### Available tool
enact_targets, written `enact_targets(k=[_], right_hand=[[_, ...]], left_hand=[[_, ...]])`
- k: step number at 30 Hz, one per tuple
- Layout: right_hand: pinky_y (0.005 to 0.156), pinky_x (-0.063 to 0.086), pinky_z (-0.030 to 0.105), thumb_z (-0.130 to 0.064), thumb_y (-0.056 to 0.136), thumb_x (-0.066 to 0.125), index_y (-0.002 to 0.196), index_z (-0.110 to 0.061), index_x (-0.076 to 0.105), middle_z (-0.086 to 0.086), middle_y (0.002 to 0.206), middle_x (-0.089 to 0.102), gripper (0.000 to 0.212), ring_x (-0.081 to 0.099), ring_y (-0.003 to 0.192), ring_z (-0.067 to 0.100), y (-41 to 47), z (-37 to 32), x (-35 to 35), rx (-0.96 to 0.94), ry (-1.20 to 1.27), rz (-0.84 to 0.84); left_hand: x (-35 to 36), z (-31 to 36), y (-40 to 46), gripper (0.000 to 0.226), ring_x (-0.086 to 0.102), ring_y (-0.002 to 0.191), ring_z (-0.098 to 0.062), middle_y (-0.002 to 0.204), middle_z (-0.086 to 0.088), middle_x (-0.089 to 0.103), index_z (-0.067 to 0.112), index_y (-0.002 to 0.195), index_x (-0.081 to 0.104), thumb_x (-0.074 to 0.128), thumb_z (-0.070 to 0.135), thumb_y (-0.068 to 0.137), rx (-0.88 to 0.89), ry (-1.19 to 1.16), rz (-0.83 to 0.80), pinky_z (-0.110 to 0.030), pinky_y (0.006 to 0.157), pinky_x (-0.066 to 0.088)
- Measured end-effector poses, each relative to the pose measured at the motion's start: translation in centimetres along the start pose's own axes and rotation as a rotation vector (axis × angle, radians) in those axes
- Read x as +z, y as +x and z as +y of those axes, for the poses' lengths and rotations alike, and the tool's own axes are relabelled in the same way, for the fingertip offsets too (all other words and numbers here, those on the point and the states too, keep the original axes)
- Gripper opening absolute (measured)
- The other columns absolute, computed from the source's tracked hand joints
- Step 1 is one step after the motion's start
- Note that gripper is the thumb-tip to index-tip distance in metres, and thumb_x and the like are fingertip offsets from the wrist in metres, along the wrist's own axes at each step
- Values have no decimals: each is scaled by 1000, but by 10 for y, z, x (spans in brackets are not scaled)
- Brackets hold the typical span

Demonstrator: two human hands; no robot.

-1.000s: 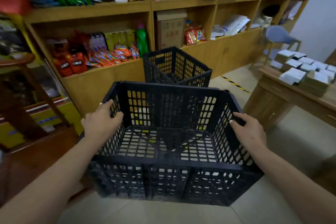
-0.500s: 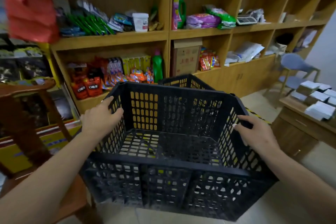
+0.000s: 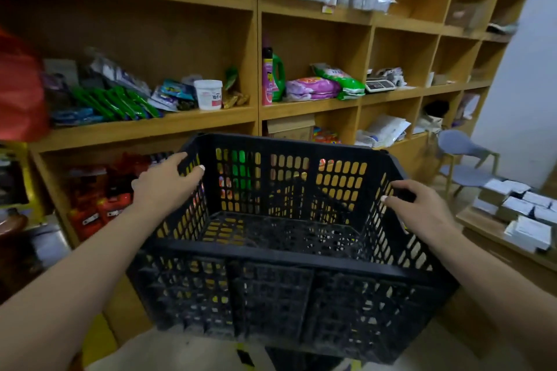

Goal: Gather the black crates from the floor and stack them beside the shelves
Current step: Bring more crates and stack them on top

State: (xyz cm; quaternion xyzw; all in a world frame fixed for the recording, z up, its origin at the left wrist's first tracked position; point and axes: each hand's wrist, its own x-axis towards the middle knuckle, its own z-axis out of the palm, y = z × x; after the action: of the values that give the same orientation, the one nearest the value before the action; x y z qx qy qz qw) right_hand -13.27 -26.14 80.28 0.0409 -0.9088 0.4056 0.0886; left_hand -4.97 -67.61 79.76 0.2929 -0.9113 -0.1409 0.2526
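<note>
A black slotted crate (image 3: 283, 289) fills the middle of the view, held up at chest height in front of the wooden shelves (image 3: 256, 117). My left hand (image 3: 164, 185) grips its left rim and my right hand (image 3: 422, 211) grips its right rim. The crate is empty and roughly level. A dark shape just under its lower edge (image 3: 298, 360) looks like another black crate, mostly hidden by the one I carry.
The shelves hold packets, bottles, a white tub (image 3: 208, 94) and a scale (image 3: 379, 85). A wooden desk with stacked white boxes (image 3: 524, 220) stands at the right, a grey chair (image 3: 464, 156) behind it. A dark wooden stool edge (image 3: 12, 224) is at the left.
The crate has risen from low over the floor to chest height and come closer to the shelves. The second crate that stood ahead is now hidden beneath it. Both hands keep their grip.
</note>
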Motion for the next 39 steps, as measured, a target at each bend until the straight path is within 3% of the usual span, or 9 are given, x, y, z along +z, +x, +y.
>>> enact_targets(k=[4, 9, 13, 17, 21, 26, 32, 36, 39], right_hand=[[71, 51, 37, -39, 87, 62, 130, -23, 54, 4, 96, 63, 47, 62, 76, 20, 22, -4, 31, 45, -28, 77], [77, 51, 37, -39, 86, 64, 132, -21, 54, 5, 114, 63, 50, 61, 91, 21, 38, -5, 82, 161, -38, 139], [72, 43, 32, -37, 89, 62, 130, -19, 57, 6, 128, 59, 46, 59, 105, 23, 48, -16, 111, 221, -151, 172], [76, 48, 35, -48, 88, 60, 134, -28, 52, 3, 151, 38, 50, 53, 119, 29, 54, -21, 138, 305, -383, 132], [90, 47, 39, -46, 90, 57, 139, -34, 43, 1, 158, 22, 52, 50, 120, 38, 55, -22, 144, 326, -597, 91], [90, 49, 35, -50, 89, 54, 146, -43, 18, 6, 161, -7, 68, 43, 122, 34, 50, -18, 146, 296, -885, -114], [94, 48, 37, -47, 90, 54, 149, -43, 3, 6, 160, -16, 79, 39, 128, 33, 51, -11, 152, 277, -885, -74], [71, 50, 28, -34, 90, 59, 150, -40, 9, 5, 161, -12, 79, 56, 110, 27, 59, -7, 148, 294, -857, -56], [60, 53, 29, -11, 87, 58, 149, -40, 15, 7, 161, -9, 81, 66, 91, 26, 69, -8, 143, 301, -831, -39]], left_hand=[[38, 11, 52, 70, 60, 106, -36, 116, -11, 67, 33, 142, 41, 40, 70, 83, 76, -26, -25, -40, 83, 47], [94, 3, 118, 70, 62, 104, -34, 114, -8, 68, 34, 142, 39, 40, 71, 83, 173, -37, -183, -40, 86, 50], [131, -11, 160, 72, 66, 81, -27, 90, -3, 71, 32, 145, 36, 37, 70, 84, 299, -28, -272, -35, 62, 54], [156, -20, 183, 71, 51, 125, -30, 153, -6, 35, 27, 148, 32, 41, 64, 89, 396, 34, -333, -41, 94, 44], [178, -27, 207, 80, 44, 132, -32, 159, -3, 23, 30, 148, 30, 32, 73, 81, 468, 65, -343, -42, 101, 41], [195, -28, 218, 88, 34, 131, -44, 162, 1, 4, 34, 152, 11, 26, 78, 78, 518, 199, -421, -48, 99, 43], [192, -27, 211, 88, 31, 129, -47, 161, -2, -12, 31, 152, 0, 30, 75, 82, 597, 349, -413, -41, 89, 49], [193, -27, 232, 89, 47, 124, -37, 161, 1, -14, 31, 153, 4, 33, 75, 82, 622, 301, -478, -39, 90, 51], [184, -21, 238, 72, 64, 93, -16, 162, 2, -8, 28, 150, 24, 39, 61, 88, 656, 302, -482, -25, 56, 52]])
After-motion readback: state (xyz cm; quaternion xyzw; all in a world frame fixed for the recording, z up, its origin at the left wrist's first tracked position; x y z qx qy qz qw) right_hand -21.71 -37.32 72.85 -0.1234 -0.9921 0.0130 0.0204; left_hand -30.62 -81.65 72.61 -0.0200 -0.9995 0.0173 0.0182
